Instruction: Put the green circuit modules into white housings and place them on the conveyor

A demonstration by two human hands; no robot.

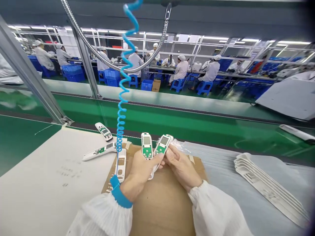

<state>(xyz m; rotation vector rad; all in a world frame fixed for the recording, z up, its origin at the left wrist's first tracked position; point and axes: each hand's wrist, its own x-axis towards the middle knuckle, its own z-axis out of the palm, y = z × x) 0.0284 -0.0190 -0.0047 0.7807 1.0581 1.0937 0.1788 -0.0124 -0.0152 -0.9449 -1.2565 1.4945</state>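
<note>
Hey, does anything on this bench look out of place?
One thing: a thin white thread or wire lies loose on the green mat, left of the white sheet. It looks stray, away from the other parts, though it's too fine to tell which it is.

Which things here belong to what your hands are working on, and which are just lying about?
In hand:
left hand gripping a white green-board unit
right hand gripping another unit

Lying about:
loose unit
second loose unit
white casing
stacked white casings
</note>
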